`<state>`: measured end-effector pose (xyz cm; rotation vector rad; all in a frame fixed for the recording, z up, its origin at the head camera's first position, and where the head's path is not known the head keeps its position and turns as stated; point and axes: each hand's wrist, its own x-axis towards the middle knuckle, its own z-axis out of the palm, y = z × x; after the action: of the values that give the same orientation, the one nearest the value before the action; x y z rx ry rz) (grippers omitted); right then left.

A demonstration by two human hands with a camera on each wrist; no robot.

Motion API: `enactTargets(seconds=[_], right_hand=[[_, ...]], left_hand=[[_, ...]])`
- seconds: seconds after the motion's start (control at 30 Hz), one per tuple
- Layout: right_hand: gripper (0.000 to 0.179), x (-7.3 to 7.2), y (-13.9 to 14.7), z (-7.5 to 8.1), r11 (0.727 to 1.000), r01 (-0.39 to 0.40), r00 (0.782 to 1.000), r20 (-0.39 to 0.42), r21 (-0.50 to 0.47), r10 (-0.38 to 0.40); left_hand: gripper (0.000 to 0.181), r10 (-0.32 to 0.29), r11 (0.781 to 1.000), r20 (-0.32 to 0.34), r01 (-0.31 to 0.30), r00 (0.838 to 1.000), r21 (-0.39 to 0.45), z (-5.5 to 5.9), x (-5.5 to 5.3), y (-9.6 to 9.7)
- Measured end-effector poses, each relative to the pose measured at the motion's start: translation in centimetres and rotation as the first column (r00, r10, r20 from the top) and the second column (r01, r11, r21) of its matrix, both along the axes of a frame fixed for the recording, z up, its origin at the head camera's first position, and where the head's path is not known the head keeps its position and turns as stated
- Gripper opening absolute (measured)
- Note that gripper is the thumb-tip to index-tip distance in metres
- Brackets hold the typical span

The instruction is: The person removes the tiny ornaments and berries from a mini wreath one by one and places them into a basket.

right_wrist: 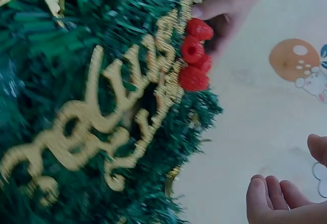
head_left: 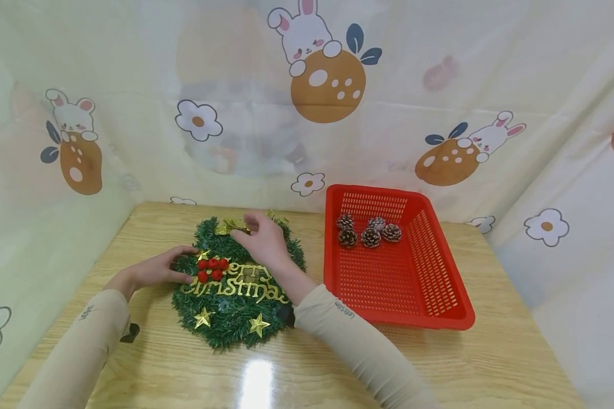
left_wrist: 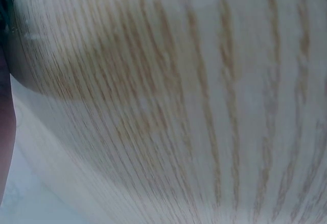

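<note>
A round green Christmas wreath [head_left: 225, 326] lies on the wooden table in the head view. Gold "Merry Christmas" lettering [head_left: 243, 288] crosses its middle, and red berries [head_left: 213, 264] sit at the lettering's left end. Gold stars [head_left: 258, 325] dot the lower part; a gold bow [head_left: 227, 227] is at the top. My left hand [head_left: 158, 267] grips the wreath's left edge, thumb beside the berries. Above the upper part, close to the bow, hovers my right hand [head_left: 266, 241]. The right wrist view shows its fingers [right_wrist: 273, 193] loosely bent, nothing between them and the thumb.
Right of the wreath stands a red plastic basket [head_left: 455, 318] with several pine cones [head_left: 370, 237] toward its back left. A curtain [head_left: 245, 159] printed with rabbits and flowers hangs behind and beside the table [head_left: 491, 363]. The left wrist view holds mostly wood grain [left_wrist: 179, 81].
</note>
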<state>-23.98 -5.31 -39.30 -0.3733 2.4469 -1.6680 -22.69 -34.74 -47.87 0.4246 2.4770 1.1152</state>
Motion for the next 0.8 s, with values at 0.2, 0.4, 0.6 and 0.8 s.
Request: enactTargets(seconds=[0.2,0.4,0.6,0.8], right_hand=[[0.052,0.1,-0.6,-1.9,0.998,-0.049,0.998,0.031,0.038,0.048],[0.050,0.2,-1.1,-3.6,0.990,-0.127,0.992,0.006,0.065,0.127],[0.051,0.4,-1.5,-5.3,0.985,-0.150,0.989,0.030,0.089,0.148],[0.050,0.6,-1.9,-6.2,0.980,-0.158,0.987,0.039,0.122,0.154]], left_hand=[[0.078,0.000,1.000,0.001,0.000,1.000,0.011,0.1,0.1,0.2],[0.077,0.015,1.000,0.016,-0.015,1.000,0.016,0.3,0.2,0.2],[0.077,0.014,1.000,0.017,-0.014,1.000,0.014,0.4,0.2,0.1],[0.077,0.015,1.000,0.025,-0.015,1.000,0.017,0.4,0.1,0.1]])
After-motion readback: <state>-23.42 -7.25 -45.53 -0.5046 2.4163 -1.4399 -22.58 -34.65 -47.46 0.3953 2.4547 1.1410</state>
